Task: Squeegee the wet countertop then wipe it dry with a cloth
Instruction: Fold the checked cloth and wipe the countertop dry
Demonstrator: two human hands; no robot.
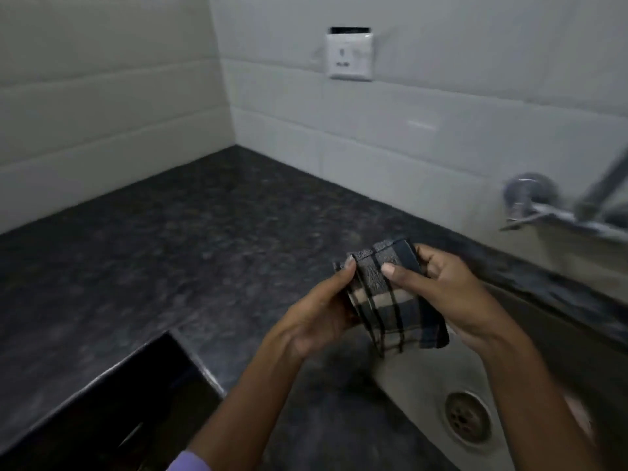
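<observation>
A folded checked cloth (390, 300), grey, beige and dark blue, is held up in the air between both hands, above the edge where the counter meets the sink. My left hand (316, 317) pinches its left edge with thumb on top. My right hand (445, 290) grips its right side, thumb pressed on the upper face. The dark speckled stone countertop (170, 249) spreads out to the left and behind the cloth, reaching the tiled corner. No squeegee is in view.
A steel sink (424, 375) with a round drain (467, 416) lies at lower right. A wall tap (557, 202) juts out at the right. A white socket (350, 56) sits on the tiled wall. A dark rectangular opening (142, 379) cuts into the counter's front left.
</observation>
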